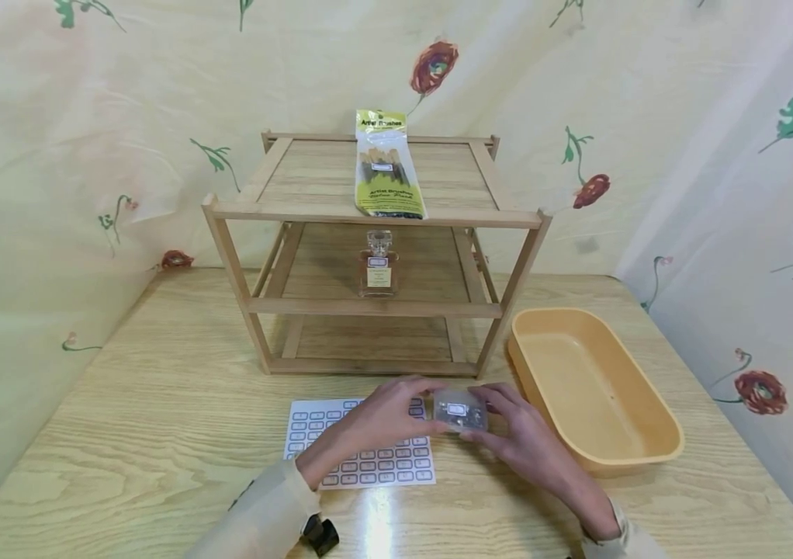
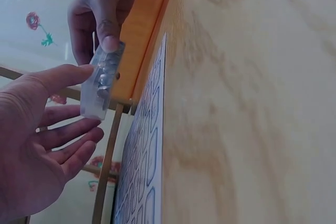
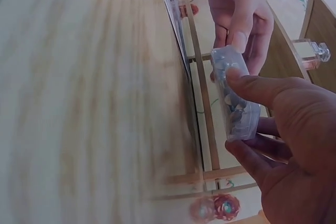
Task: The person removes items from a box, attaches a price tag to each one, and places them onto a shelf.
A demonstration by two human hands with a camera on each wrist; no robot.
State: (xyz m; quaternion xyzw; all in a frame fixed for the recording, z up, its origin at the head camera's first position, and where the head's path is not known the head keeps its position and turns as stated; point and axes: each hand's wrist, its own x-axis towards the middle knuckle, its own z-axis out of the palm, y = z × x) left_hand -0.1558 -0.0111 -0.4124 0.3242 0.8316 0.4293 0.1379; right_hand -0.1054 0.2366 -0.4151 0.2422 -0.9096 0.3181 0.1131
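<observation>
A small clear plastic box (image 1: 462,411) with a white label on its face hangs just above the table, between both hands. Shiny metal pieces show through the box's wall (image 3: 233,95), too blurred to name exactly. From the left, my left hand (image 1: 391,411) pinches one end between thumb and fingers. My right hand (image 1: 518,431) holds the opposite end, its thumb and fingertips against the edges. Behind and below the left hand lies a white sheet of blue-framed labels (image 1: 384,466), partly hidden by hand and forearm.
Behind the hands stands a three-tier wooden shelf (image 1: 375,308). An Artist Brushes pack (image 1: 389,175) lies on its top tier, overhanging the front edge. A glass perfume bottle (image 1: 379,272) stands on the middle tier. At the right sits a yellow-orange plastic basin (image 1: 581,373).
</observation>
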